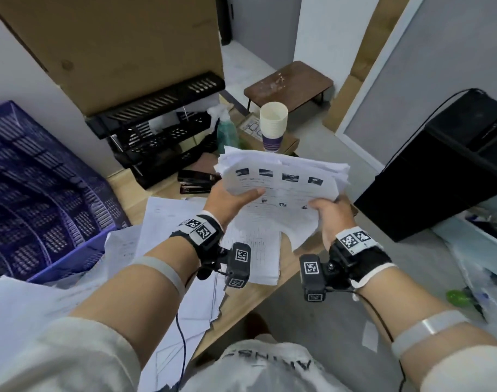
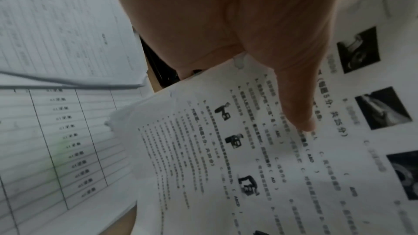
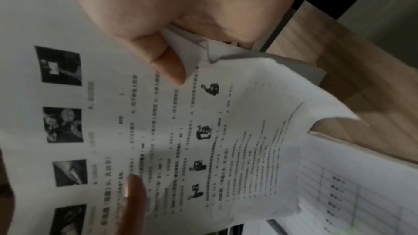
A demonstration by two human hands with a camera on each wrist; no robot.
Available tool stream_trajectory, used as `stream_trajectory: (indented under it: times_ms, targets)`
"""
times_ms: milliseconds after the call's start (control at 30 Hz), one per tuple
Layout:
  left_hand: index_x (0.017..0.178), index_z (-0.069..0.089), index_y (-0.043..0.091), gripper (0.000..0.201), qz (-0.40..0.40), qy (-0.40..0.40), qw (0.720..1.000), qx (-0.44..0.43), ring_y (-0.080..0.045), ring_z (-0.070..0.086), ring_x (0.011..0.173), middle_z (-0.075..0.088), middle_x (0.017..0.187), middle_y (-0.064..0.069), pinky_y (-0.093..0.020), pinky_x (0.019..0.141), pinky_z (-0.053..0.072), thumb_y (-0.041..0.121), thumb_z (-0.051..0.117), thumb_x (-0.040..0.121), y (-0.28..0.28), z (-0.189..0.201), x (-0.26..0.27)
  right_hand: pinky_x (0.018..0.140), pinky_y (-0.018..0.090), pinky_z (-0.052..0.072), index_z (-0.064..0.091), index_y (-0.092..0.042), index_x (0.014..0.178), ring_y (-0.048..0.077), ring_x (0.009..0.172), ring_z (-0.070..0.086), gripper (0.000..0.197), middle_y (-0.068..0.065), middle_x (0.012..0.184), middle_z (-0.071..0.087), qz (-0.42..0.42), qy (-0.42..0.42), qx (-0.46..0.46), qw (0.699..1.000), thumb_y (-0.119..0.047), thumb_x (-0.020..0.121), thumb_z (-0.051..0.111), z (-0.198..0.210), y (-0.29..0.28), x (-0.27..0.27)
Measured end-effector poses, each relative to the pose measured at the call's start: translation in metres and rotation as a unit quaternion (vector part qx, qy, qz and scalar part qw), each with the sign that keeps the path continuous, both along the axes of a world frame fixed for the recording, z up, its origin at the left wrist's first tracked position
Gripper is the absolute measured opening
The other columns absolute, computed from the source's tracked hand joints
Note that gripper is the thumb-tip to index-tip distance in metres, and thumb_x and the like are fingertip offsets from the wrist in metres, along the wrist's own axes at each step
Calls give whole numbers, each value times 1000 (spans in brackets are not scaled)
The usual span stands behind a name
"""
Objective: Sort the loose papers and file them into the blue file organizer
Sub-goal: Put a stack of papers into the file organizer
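Observation:
Both hands hold up a thick stack of white papers (image 1: 284, 185) above the desk; its top sheet shows printed text and small dark photos (image 2: 260, 149) (image 3: 158, 140). My left hand (image 1: 236, 196) grips the stack's left edge, thumb (image 2: 291, 96) laid across the top sheet. My right hand (image 1: 329, 213) pinches the stack's lower right corner, thumb (image 3: 167, 67) on top. More loose papers (image 1: 185, 222) lie spread over the wooden desk (image 1: 247, 301) beneath. The blue file organizer (image 1: 43, 193) stands at the left. The fingers under the stack are hidden.
A black tiered tray (image 1: 162, 131) stands at the back with a black stapler (image 1: 197, 181) in front of it. A stack of paper cups (image 1: 272, 125) and a green bottle (image 1: 227, 131) stand behind the papers. A black computer case (image 1: 451, 165) sits at the right.

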State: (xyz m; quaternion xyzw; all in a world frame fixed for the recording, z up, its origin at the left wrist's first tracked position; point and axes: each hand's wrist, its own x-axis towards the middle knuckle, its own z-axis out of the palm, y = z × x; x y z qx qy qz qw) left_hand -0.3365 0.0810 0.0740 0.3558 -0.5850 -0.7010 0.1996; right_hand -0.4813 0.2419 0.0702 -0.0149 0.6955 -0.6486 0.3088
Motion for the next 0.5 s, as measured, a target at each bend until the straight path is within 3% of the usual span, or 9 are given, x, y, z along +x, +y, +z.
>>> stream_trajectory:
  times_ms: [100,167,267,333,433,500]
  targets:
    - [111,70,10,44,5,-17,1000,6,-26,70,104,74,109,-8,-41,92,55,14,86,71,0,-7,-5,74,41,58,55,-19,124,26,94,68,58,7,104,70,-18,-40,-47,998,15,77,53,4,-1,-1]
    - [109,71,12,43,8,-47,999,-16,-28,68,106,73,110,-9,-48,94,54,23,86,70,1,-14,-4,71,39,56,62,-15,109,30,94,68,40,7,99,70,4,-45,-26,999,11,80,55,2,1,-2]
    - [109,70,10,30,15,-84,994,-70,-30,66,106,72,110,-12,-50,95,53,19,77,81,2,-13,1,84,49,56,66,-19,88,30,91,68,12,8,97,73,50,17,54,997,-11,79,66,-1,-2,-3]
    - [109,70,6,23,14,-94,991,-99,-30,67,105,72,109,-13,-45,92,55,16,71,88,2,0,8,90,46,53,58,-18,96,27,95,66,22,6,102,69,52,85,95,990,-24,77,67,0,-10,-4]
    - [104,71,10,18,79,-106,983,-126,-26,68,96,73,104,-10,-39,84,56,20,69,90,-8,27,30,85,37,51,45,-16,104,28,94,61,38,12,108,60,44,166,135,976,-21,77,71,19,-37,8]
    - [95,70,13,11,147,-118,970,-151,-25,64,84,72,95,-11,-42,76,56,22,68,90,-20,43,52,88,42,54,49,-16,111,25,96,63,42,7,106,62,174,148,101,968,-23,78,74,40,-64,31]
